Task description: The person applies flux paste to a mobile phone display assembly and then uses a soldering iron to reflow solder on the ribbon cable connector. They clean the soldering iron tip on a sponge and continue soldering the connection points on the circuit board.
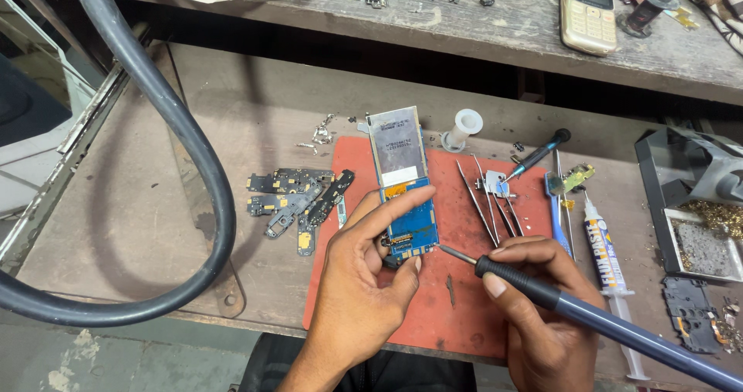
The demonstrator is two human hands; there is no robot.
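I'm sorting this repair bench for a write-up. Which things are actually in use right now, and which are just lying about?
In use:
- blue phone circuit board with attached screen, held by the left hand
- soldering iron with blue-grey handle, held in the right hand, tip beside the board
- red work mat

Lying about:
- metal tweezers
- beige keypad phone
- white syringe tube
- loose black circuit parts

A blue phone board with a grey screen attached stands tilted above a red mat. A dark-handled soldering iron points its tip at the board's lower edge.
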